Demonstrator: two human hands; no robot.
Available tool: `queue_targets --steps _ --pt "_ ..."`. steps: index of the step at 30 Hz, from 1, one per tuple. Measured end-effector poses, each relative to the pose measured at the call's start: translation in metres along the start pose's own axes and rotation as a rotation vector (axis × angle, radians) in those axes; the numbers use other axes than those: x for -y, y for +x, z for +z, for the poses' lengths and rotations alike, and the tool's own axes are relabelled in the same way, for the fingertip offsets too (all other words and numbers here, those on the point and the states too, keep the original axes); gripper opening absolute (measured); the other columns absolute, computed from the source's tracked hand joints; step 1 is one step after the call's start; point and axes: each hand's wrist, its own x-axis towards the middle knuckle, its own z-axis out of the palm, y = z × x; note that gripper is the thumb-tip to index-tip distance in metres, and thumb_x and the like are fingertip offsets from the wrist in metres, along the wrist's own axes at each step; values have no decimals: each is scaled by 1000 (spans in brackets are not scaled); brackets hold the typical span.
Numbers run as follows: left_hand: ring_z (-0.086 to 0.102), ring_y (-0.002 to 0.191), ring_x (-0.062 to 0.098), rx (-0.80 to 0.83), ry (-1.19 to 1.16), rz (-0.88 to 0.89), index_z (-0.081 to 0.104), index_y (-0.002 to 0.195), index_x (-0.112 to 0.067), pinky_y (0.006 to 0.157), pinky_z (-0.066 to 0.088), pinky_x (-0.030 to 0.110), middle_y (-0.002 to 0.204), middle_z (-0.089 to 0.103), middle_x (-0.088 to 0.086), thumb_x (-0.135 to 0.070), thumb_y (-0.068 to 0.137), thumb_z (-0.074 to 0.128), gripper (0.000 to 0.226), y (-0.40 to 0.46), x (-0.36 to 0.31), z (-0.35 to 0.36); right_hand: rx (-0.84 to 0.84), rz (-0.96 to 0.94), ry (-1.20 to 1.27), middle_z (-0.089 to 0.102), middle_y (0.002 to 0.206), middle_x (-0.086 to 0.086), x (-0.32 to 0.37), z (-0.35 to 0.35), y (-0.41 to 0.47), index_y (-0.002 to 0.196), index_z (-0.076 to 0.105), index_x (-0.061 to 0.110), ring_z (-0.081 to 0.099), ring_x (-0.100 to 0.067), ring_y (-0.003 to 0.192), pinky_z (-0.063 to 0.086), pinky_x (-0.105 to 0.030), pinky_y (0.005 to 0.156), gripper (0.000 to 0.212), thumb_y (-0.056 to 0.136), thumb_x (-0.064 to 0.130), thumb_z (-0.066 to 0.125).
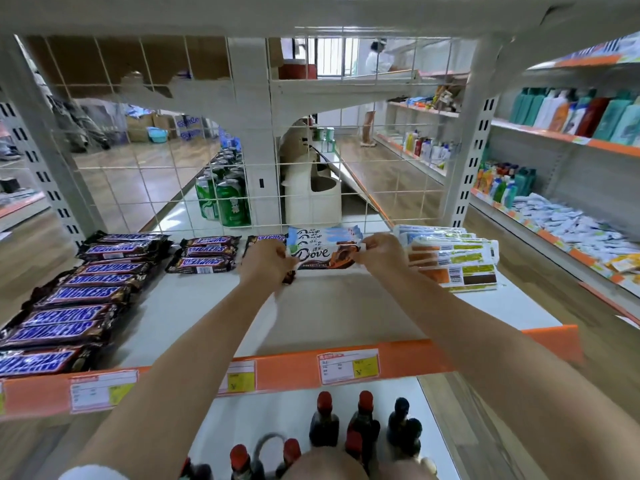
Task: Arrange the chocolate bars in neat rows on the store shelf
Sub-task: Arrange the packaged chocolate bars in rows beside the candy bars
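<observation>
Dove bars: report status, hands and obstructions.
Left hand and right hand pinch the front Dove bar by its ends. Bar at shelf rear, atop Dove stack. Snickers bars left, clear.

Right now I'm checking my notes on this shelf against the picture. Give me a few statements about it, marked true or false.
1. Both hands hold the front Dove bar by its ends: the left hand and the right hand. True.
2. The Snickers bars lie to the right of the Dove bars. False: they lie to the left.
3. Green cans stand behind the wire grid. True.
4. The shelf edge strip is blue. False: it is orange.
</observation>
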Motion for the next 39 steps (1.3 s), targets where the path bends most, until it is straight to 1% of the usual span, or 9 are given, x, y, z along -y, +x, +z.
queue_targets --steps 5,10,16,19,23,27,31,35,39 --pt "51 74 22 -1 126 39 60 81 -11 64 36 25 70 53 3 -28 87 64 17 4 -7 2 8 32 -30 64 113 -13 -4 7 12 113 63 3 59 -22 104 44 -26 87 34 83 17 70" --pt "61 89 28 2 139 33 66 89 -8 68 43 31 87 64 10 -26 84 66 19 12 -8 11 -5 15 -95 63 114 -12 -7 11 19 115 61 4 58 -20 105 40 -22 85 34 86 19 67" --pt "60 86 29 9 168 52 62 83 -5 66 43 32 82 63 11 -24 86 64 19 18 -8 14 -9 -20 -131 63 114 -12 -6 13 25 114 62 3 49 -13 89 30 -12 57 33 86 19 66" --pt "59 86 29 2 153 49 55 78 -10 64 38 29 77 57 7 -26 84 66 21 20 -5 15 -34 -18 -127 61 118 -11 -7 13 25 117 58 4 57 -18 103 34 -13 70 35 86 18 66" --pt "54 105 28 -37 178 95 56 112 -9 75 42 34 110 58 9 -29 84 66 36 16 -5 14 -64 -64 -149 60 118 -12 -9 16 23 117 53 7 57 -21 107 38 -21 79 39 83 17 69" --pt "46 114 29 -98 366 246 46 127 -10 90 42 38 122 48 11 -28 87 60 46 10 -7 16 -67 -150 -249 55 122 -11 -9 12 18 123 51 9 54 -21 111 42 -24 84 41 85 14 65" --pt "43 117 28 -83 465 393 44 128 -9 94 37 36 127 46 11 -28 92 51 41 1 -10 19 -37 -279 -365 50 132 -9 -5 3 6 134 46 11 50 -21 120 42 -27 95 45 90 13 57" --pt "45 116 26 -31 439 426 47 124 -8 92 39 35 126 49 9 -27 93 49 37 -16 -27 21 -11 -382 -466 51 131 -11 -4 -17 -7 135 44 10 53 -25 118 44 -31 95 49 89 14 60" --pt "48 115 25 16 397 424 48 123 -9 88 42 34 125 51 9 -30 93 48 37 -35 -46 26 -24 -430 -544 52 129 -11 -13 -42 -20 130 49 8 53 -26 116 45 -31 90 41 89 9 57"
